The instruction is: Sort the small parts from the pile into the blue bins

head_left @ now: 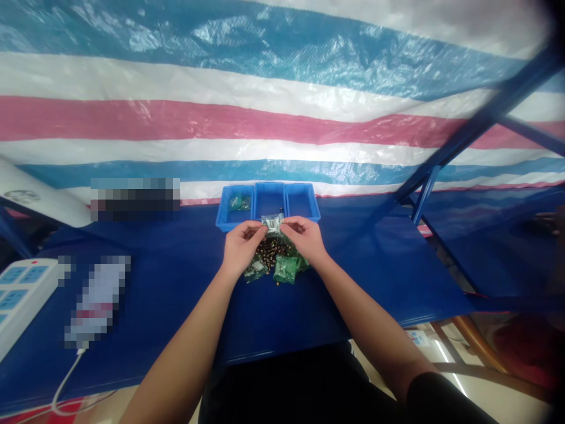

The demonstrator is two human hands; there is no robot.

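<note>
Between my two hands is a small clear plastic bag (272, 224), its contents too small to make out. My left hand (242, 244) pinches its left side, and my right hand (305, 237) pinches its right side. Just below the bag lies a pile of small dark and brass-coloured metal parts (273, 252). A green plastic packet (285, 269) rests at the pile's front right. Another clear-greenish packet (256, 270) lies at the front left, partly behind my left hand.
Three joined blue bins (270, 187) stand behind my hands; the left one holds a green packet (239, 203). On the blue table (176, 318) lie a white power strip (26, 294) and a blurred-out device with a white cable (66, 377). A blue metal frame (454, 141) rises at right.
</note>
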